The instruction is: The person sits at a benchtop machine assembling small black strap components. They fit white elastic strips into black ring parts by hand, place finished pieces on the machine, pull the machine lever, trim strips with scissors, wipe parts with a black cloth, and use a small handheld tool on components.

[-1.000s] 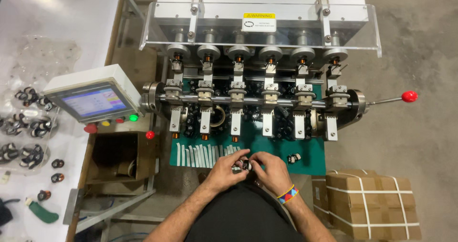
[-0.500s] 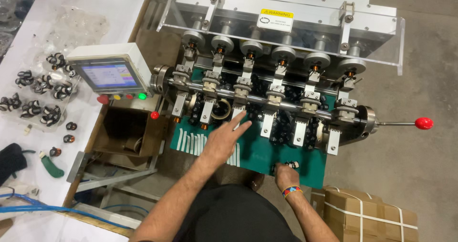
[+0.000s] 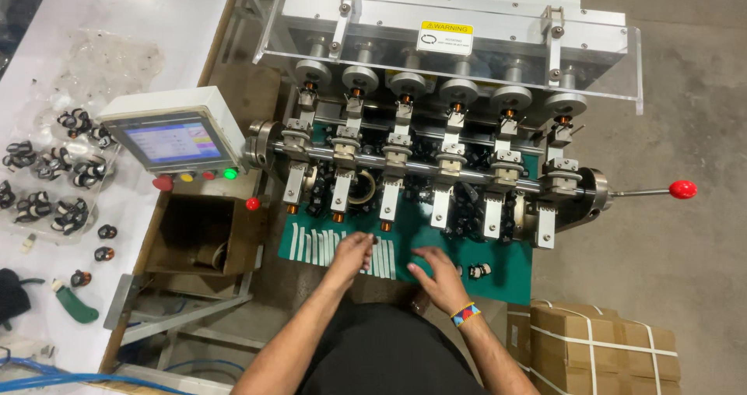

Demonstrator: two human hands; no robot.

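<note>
Multi-spindle winding machine stands over a green mat. White strips lie in a row on the mat's near edge. Left hand: grip pinched together on a small dark part, above the strips. Right hand: flat on mat, fingers apart, holding nothing.

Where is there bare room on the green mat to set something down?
Bare green mat lies right of the right hand, beyond two small parts. Left of the left hand, white strips crowd it.
</note>
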